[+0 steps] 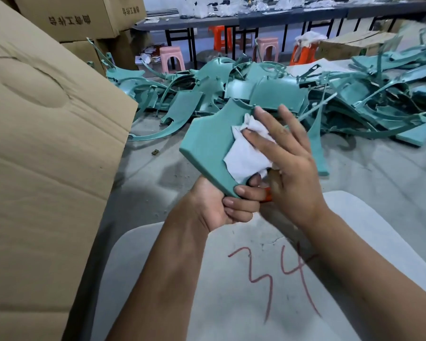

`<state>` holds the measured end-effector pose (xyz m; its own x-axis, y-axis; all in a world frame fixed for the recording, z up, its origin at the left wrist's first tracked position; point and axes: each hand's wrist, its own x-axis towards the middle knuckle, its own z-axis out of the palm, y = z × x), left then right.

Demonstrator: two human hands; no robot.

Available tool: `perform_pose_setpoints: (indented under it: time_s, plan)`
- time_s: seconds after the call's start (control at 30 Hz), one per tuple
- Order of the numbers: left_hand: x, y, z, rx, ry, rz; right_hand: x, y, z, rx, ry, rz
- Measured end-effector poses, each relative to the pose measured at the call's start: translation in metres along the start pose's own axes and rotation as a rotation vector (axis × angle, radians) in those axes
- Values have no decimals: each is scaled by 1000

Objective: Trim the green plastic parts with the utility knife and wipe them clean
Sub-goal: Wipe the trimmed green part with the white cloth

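Note:
I hold a flat green plastic part (207,143) tilted up in front of me. My left hand (221,207) grips its lower corner, fingers curled round the edge. My right hand (288,163) lies over the part's right side with straight fingers and presses a crumpled white cloth (246,156) against the surface. A small orange piece, apparently the utility knife (268,196), shows between the two hands under my right palm. Which hand holds it is hidden.
A large heap of green plastic parts (280,89) covers the floor ahead. Cardboard boxes (47,143) stand close on my left. A white surface marked with red numbers (256,279) lies under my arms. Pink and orange stools (170,57) and long tables stand at the back.

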<state>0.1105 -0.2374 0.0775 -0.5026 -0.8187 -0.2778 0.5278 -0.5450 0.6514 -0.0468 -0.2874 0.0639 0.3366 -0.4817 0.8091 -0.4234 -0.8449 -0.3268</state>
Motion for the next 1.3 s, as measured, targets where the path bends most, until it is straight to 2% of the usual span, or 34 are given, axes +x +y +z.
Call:
perform_pose_setpoints:
  time_s: [0.07,0.1,0.2,0.27,0.33,0.4,0.43,0.57,0.6,0.63,0.7,0.77,0.8,0.83,0.9,0.97,1.07,1.17,1.23,1.3]
  plan:
    - [-7,-1,3,85,26,-29,1,8,-6,-83,4,-14]
    - [-9,-1,3,-55,-85,-76,3,11,-8,-121,26,-41]
    - [-15,-3,0,-339,-249,-106,5,22,-12,-201,104,-39]
    - [-20,-1,-4,-304,-278,-5,2,34,-17,-205,198,90]
    - [-28,-1,-2,-258,-200,44,-5,43,-22,-135,280,307]
    - [-29,1,-6,-255,-198,115,-7,45,-26,-157,314,447]
    - [-29,1,-7,-258,-191,124,-7,44,-27,-203,284,493]
    - [-25,0,-11,-275,-214,152,-4,38,-20,-380,-46,640]
    - [-24,-1,-12,-252,-183,177,-4,37,-19,-404,-79,642]
    - [-21,-3,-11,-212,-132,229,-5,36,-19,-419,-64,611]
    - [-11,-8,-11,-139,59,366,-4,32,-20,-372,102,490]
    - [1,-13,-1,-11,466,509,-3,28,-21,-248,296,357]
    - [8,-15,5,110,694,580,-4,25,-20,-145,334,296]
    - [15,-17,11,223,882,642,-5,23,-18,9,333,255]
    - [24,-14,22,396,1103,769,-6,15,-12,310,284,260]
    - [26,-5,35,603,1228,828,-3,8,-9,406,274,356]
    - [25,12,57,889,1353,789,5,8,-9,485,299,539]
    - [14,40,80,1061,1325,697,18,8,-12,618,328,662]
    - [-4,59,97,1114,1317,792,31,0,-11,654,321,664]
    - [-34,76,115,1121,1422,990,49,-17,-6,677,282,616]
